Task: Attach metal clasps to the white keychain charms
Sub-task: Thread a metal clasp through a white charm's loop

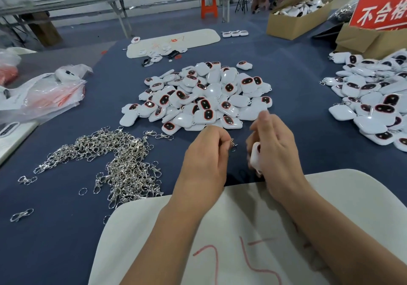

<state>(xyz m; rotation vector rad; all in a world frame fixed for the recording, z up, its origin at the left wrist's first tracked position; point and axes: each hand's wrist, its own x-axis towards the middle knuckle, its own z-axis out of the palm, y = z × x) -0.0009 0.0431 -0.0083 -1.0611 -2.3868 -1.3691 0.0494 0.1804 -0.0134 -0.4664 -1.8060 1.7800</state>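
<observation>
My left hand [208,150] pinches a metal clasp [233,144]; my right hand [272,143] grips a white charm [255,155] above the counter's [297,90] near edge.

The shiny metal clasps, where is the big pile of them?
In the head view, the pile of metal clasps lies on the blue table, left of the left hand and in front of the heap of white charms.

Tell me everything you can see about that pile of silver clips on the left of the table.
The pile of metal clasps is a tangled heap of shiny silver lobster-style hooks joined to small split rings. It lies loose on the dark blue table cover, left of the person's hands, with a few strays scattered around its edges. Nothing touches the heap itself.
</observation>
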